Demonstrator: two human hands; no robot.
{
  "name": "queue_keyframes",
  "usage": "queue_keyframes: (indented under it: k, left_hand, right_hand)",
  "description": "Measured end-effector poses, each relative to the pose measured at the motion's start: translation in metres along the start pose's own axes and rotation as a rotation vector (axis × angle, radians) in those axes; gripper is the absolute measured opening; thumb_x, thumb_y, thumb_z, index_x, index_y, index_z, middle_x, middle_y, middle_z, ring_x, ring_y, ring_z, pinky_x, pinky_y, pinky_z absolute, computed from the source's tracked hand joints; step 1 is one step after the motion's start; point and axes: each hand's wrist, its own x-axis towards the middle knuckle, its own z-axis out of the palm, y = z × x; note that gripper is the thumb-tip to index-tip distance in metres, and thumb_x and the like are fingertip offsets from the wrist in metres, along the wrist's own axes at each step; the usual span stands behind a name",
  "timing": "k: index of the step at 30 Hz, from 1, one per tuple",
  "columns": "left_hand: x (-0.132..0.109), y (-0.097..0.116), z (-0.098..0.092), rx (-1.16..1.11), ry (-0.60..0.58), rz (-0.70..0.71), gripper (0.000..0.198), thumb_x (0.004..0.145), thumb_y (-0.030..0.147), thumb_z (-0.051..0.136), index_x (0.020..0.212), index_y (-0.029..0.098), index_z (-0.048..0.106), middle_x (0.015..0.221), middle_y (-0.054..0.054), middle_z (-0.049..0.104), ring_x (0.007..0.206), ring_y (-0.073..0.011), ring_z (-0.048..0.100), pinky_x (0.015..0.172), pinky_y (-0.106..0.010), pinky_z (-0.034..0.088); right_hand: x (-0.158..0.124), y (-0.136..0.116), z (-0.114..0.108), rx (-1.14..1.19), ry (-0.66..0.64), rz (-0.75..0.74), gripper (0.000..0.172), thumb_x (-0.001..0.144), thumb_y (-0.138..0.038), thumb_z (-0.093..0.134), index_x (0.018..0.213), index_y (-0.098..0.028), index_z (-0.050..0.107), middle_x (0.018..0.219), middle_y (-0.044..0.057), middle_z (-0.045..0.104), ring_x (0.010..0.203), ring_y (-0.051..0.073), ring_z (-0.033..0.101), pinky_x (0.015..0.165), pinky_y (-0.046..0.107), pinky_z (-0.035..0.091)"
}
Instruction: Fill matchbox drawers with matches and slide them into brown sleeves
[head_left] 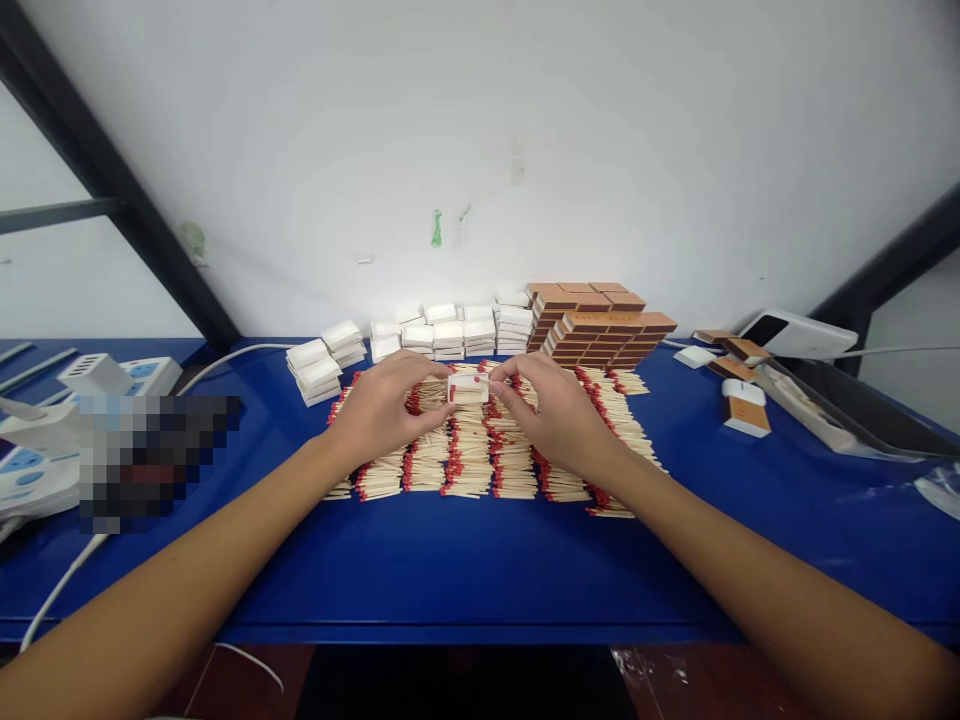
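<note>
My left hand (382, 400) grips a small white matchbox tray (469, 398) at its left end, thumb below and fingers above. A few red-headed matches lie inside the tray. At its right end, my right hand (559, 408) is closed, thumb and forefinger pinched around what looks like a match; the fingertips hide most of it. Beneath both hands, many loose matches (469, 455) are spread in several columns on the blue table (465, 560), their red heads mostly toward the left of each column.
White matchbox trays (448, 338) stand stacked along the wall. Right of them rise piled brown matchboxes (611, 340). Loose boxes (746, 410), a white device (802, 333) and an open black-and-white case (847, 410) lie at right. Power strips (37, 470) and cables occupy the left side.
</note>
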Motion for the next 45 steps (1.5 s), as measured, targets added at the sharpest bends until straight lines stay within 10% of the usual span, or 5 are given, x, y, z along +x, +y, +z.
queue_keyframes:
  k: [45]
  left_hand:
    - [0.0024, -0.0037, 0.0004, 0.042, -0.006, 0.125, 0.027, 0.098, 0.034, 0.077, 0.119, 0.018, 0.072, 0.1, -0.008, 0.076, 0.096, -0.0246, 0.07, 0.086, -0.042, 0.059]
  right_hand:
    - [0.0001, 0.0044, 0.0015, -0.106, 0.138, -0.158, 0.008, 0.105, -0.024, 0.062, 0.097, -0.025, 0.066, 0.115, 0.01, 0.072, 0.12, 0.032, 0.06, 0.11, 0.058, 0.043]
